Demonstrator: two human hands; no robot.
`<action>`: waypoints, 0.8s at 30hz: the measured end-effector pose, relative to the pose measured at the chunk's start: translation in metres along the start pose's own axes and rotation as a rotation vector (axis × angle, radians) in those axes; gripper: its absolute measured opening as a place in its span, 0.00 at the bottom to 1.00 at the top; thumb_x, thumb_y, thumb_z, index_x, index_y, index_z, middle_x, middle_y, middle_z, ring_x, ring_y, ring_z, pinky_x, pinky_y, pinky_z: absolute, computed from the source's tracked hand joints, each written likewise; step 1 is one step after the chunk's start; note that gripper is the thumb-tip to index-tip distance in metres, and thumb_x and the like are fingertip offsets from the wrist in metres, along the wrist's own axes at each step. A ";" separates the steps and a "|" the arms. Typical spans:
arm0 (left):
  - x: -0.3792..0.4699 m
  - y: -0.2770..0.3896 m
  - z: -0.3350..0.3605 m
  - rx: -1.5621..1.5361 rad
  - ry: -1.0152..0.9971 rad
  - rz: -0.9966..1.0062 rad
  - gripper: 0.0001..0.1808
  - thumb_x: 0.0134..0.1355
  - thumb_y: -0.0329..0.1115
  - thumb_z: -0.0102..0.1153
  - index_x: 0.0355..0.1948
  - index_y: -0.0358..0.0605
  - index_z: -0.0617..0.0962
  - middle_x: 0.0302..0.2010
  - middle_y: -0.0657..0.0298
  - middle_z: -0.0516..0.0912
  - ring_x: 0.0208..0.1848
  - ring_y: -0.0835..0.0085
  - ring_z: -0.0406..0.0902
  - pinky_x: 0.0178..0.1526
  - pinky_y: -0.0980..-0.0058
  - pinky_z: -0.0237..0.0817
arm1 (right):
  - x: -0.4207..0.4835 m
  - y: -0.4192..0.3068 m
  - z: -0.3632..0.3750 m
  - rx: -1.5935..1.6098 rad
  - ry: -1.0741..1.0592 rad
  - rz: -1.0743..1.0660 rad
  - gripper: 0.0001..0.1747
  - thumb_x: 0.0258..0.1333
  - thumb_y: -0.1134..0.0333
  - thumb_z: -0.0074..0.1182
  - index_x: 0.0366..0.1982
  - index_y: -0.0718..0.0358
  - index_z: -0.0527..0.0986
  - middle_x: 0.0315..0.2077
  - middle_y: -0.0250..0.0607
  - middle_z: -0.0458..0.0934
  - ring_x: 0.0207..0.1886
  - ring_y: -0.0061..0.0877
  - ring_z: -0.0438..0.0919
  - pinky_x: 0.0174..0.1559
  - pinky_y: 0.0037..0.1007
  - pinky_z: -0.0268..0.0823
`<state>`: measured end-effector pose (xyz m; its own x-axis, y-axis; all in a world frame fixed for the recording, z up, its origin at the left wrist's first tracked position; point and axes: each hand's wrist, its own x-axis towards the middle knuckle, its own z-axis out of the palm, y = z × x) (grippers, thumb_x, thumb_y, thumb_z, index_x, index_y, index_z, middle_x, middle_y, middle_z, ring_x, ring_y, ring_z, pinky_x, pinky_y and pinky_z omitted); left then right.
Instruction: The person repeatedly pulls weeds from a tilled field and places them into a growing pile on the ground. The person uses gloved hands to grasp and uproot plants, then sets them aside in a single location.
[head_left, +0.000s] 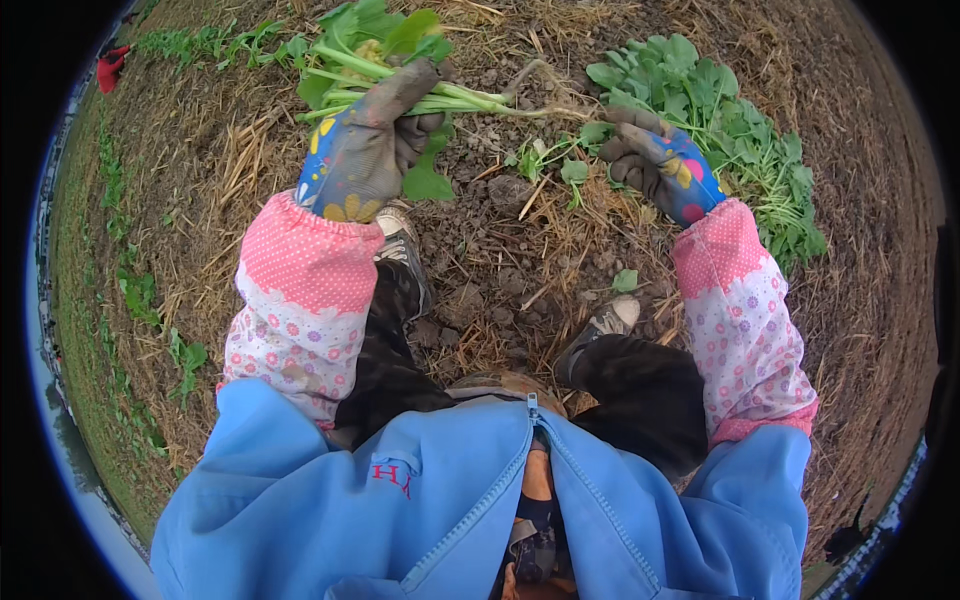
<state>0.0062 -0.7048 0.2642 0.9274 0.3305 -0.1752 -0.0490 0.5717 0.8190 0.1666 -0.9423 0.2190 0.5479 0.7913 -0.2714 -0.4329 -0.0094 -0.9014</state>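
My left hand (382, 135), in a soiled grey and blue flowered glove, is closed round the stems of a bunch of leafy green plants (352, 56). Their pale stems and thin roots (551, 112) stretch across to the right. At the root tips is my right hand (649, 154), gloved alike, with curled fingers; whether it grips the roots is hard to tell. Just beyond it, a long pile of pulled leafy greens (720, 112) curves over the ground. Between my hands a small loose plant (540, 161) lies on the soil.
Clods of soil (510, 195) and dry straw (244, 157) cover the ground round my shoes (401, 240). A single leaf (625, 280) lies near my right shoe. Rows of green plants (139, 296) grow at the left. Something red (111, 69) shows at the far upper left.
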 end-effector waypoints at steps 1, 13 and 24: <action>-0.005 0.006 -0.011 0.017 0.034 0.120 0.14 0.57 0.34 0.49 0.41 0.36 0.70 0.32 0.60 0.77 0.24 0.81 0.74 0.23 0.89 0.67 | 0.017 0.008 -0.017 -0.354 0.218 0.085 0.26 0.48 0.63 0.50 0.49 0.67 0.62 0.28 0.41 0.74 0.23 0.19 0.72 0.27 0.20 0.66; -0.020 0.028 -0.073 -0.033 0.155 0.111 0.20 0.61 0.32 0.36 0.51 0.27 0.59 0.51 0.43 0.61 0.45 0.65 0.68 0.37 0.83 0.69 | 0.194 0.181 -0.046 -1.570 -0.140 0.348 0.29 0.43 0.69 0.47 0.52 0.48 0.60 0.49 0.48 0.64 0.44 0.38 0.71 0.43 0.34 0.64; 0.009 0.009 -0.030 -0.060 -0.034 0.098 0.15 0.59 0.28 0.42 0.47 0.31 0.64 0.43 0.53 0.71 0.32 0.75 0.72 0.29 0.87 0.68 | -0.049 -0.012 -0.230 -1.113 0.991 0.184 0.37 0.42 0.68 0.56 0.55 0.62 0.53 0.30 0.43 0.73 0.23 0.22 0.72 0.22 0.23 0.65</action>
<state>0.0031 -0.6736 0.2536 0.9290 0.3621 -0.0760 -0.1617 0.5820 0.7970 0.3098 -1.1218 0.1654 0.9941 0.0087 -0.1080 -0.0462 -0.8678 -0.4948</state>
